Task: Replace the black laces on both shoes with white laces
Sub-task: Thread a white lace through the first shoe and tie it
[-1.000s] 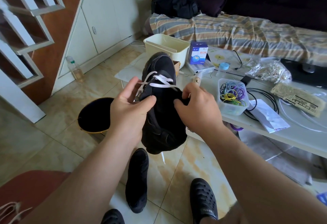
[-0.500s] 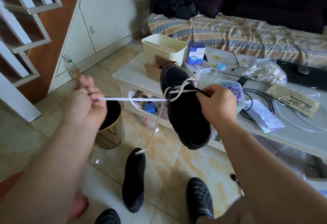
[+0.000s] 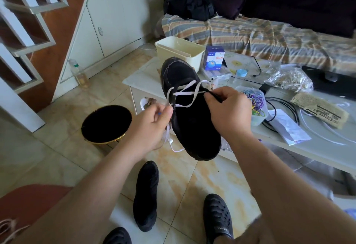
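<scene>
Two crossings of white lace (image 3: 185, 94) sit low on the black shoe (image 3: 190, 120), held above the desk (image 3: 317, 147) edge. Left hand (image 3: 152, 126) pinches lace; right hand (image 3: 229, 109) grips the shoe's eyelet edge. Upper eyelets remain. Second shoe (image 3: 146, 195) lies on the floor, apparently unlaced.

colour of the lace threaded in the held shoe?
White lace against the black shoe; head view, the only one.
</scene>
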A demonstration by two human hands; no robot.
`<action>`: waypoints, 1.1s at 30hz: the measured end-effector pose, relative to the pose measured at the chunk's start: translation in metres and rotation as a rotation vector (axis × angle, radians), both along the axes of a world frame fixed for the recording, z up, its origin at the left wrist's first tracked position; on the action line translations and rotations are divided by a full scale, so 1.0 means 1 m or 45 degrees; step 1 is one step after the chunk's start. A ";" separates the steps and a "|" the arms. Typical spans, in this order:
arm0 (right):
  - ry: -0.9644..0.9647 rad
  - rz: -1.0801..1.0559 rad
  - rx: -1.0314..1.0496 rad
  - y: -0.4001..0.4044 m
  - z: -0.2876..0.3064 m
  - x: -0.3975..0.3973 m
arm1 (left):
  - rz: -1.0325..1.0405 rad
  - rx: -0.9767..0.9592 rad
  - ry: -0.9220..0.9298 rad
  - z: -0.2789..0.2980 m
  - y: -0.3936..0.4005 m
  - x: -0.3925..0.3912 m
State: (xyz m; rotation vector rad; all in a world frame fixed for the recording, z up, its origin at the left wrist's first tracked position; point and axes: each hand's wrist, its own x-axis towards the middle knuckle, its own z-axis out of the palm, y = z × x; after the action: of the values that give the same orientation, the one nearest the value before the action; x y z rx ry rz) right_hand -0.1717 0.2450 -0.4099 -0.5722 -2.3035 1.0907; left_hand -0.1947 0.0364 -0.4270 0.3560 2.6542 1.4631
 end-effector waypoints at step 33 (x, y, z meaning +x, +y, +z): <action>-0.261 0.412 -1.252 -0.015 -0.005 0.004 | -0.395 0.025 0.396 0.032 0.006 0.015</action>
State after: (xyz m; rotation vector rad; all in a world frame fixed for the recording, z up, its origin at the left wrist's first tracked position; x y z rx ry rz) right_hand -0.1677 0.2303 -0.4147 -0.6782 -1.9224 2.4390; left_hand -0.1797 0.0422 -0.3947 1.0227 2.6440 1.4333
